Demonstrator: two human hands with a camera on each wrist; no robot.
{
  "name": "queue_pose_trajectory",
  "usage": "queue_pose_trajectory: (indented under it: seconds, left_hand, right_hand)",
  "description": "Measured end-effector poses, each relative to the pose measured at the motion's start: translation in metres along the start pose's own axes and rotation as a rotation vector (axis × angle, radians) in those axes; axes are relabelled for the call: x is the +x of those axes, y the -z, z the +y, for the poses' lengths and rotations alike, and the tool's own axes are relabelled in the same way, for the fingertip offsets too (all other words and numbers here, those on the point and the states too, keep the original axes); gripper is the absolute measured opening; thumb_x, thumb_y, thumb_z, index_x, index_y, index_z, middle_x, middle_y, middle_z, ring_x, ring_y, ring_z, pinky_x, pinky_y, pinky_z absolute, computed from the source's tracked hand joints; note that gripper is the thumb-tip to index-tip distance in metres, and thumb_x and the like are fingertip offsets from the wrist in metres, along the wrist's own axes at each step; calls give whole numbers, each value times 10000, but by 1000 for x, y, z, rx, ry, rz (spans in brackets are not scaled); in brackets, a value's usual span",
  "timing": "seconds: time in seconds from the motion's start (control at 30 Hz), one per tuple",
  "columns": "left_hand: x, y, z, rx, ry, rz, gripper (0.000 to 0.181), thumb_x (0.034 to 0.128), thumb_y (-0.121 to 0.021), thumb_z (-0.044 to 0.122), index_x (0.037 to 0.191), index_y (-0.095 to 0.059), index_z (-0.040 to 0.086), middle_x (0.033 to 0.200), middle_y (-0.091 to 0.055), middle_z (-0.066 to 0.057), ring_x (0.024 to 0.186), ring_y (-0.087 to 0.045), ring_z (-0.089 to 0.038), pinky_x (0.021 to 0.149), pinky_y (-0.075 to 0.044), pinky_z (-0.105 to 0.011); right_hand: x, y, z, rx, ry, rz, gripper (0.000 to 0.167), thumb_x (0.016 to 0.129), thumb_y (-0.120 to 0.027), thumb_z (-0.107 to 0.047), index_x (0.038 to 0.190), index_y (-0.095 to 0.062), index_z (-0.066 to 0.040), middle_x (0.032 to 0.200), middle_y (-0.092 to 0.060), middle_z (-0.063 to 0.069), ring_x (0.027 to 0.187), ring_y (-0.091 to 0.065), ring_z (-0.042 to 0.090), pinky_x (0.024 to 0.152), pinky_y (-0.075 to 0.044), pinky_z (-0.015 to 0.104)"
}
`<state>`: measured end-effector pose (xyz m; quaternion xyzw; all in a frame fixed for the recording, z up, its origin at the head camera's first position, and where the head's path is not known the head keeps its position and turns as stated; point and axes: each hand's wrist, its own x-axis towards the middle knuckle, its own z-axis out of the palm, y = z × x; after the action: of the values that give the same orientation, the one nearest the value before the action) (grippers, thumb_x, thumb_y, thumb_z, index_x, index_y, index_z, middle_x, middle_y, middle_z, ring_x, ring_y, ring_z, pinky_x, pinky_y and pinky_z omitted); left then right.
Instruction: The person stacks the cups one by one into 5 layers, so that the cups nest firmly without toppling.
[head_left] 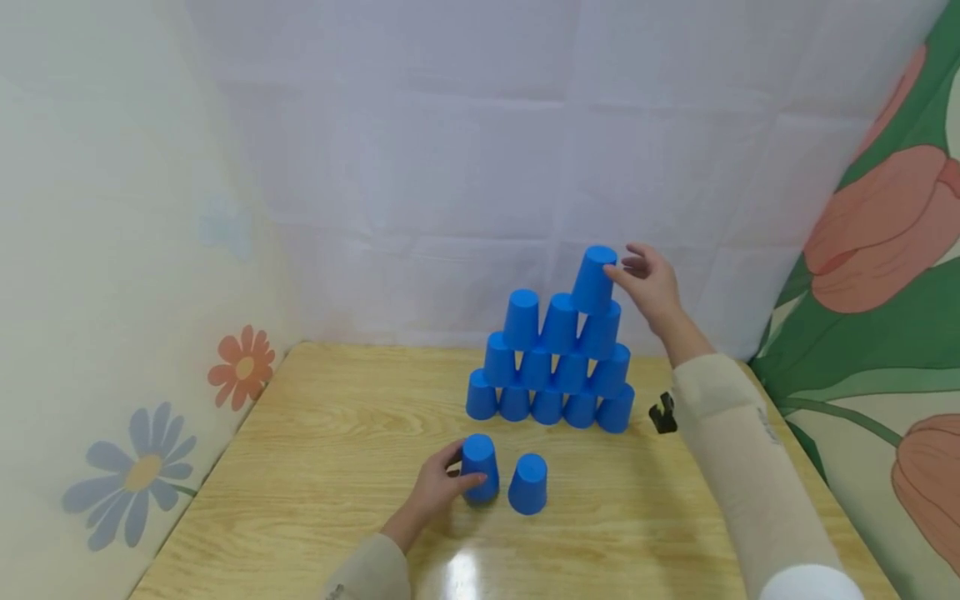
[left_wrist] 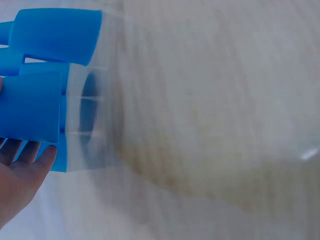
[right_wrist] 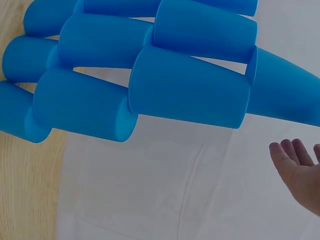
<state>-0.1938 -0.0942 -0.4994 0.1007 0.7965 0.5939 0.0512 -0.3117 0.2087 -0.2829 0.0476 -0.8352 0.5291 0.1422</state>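
Blue cups stand upside down in a stepped pyramid [head_left: 554, 371]. On its third row, at the right, sits a single top cup [head_left: 594, 281]. My right hand [head_left: 651, 287] is beside that cup; in the right wrist view the hand [right_wrist: 302, 172] shows a gap to it, fingers extended and holding nothing. Nearer on the table, my left hand [head_left: 438, 483] grips another upside-down cup [head_left: 482, 471], thumb in front and fingers behind. In the left wrist view the left hand [left_wrist: 22, 180] lies along the held cup [left_wrist: 30, 107]. A second loose cup [head_left: 528, 485] stands just right of it.
A small black object [head_left: 663, 414] lies on the wooden table [head_left: 360, 417] right of the pyramid's base. White cloth [head_left: 450, 167] hangs behind the table. Flower-printed panels flank both sides.
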Motion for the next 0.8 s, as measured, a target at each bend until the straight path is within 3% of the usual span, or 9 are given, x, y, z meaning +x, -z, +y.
queue_pose_trajectory:
  seconds: [0.23,0.4,0.5,0.57,0.8]
  left_hand:
    - [7,11,12,7,-2,32,574,753,-672,245,1242,-437,57,1207,-468,-136,1110,-412,-317,874,-374,-445]
    - [11,17,30,2,-10,49,551,753,-674,203,1235,-448,58,1187,-488,-129,1095,-431,-307,870,-375,-451]
    - [16,19,35,13,-21,54,555,751,-676,198,1237,-448,58,1183,-491,-128,1089,-436,-309,866,-376,-458]
    - [21,20,30,12,-26,64,561,736,-690,227,1230,-463,92,1181,-498,-92,1090,-441,-280,867,-380,-444]
    - [31,20,42,3,-29,86,588,720,-700,276,1234,-467,110,1194,-491,-83,1098,-435,-273,863,-383,-447]
  right_hand:
    - [-5,2,3,19,7,-4,673,783,-580,-423,1314,-328,-96,1271,-401,147,1131,-399,284,902,-348,437]
    - [-11,4,6,41,28,-4,645,787,-588,-400,1306,-342,-107,1265,-412,131,1124,-407,270,900,-356,419]
    - [-17,5,8,59,29,-13,662,780,-587,-416,1307,-340,-100,1263,-412,134,1126,-403,274,905,-351,418]
    - [-21,6,10,60,30,-14,675,773,-584,-434,1303,-344,-93,1256,-417,138,1123,-406,276,905,-350,420]
    - [-33,6,21,85,34,-21,658,779,-585,-418,1294,-355,-79,1220,-437,157,1095,-422,279,895,-357,435]
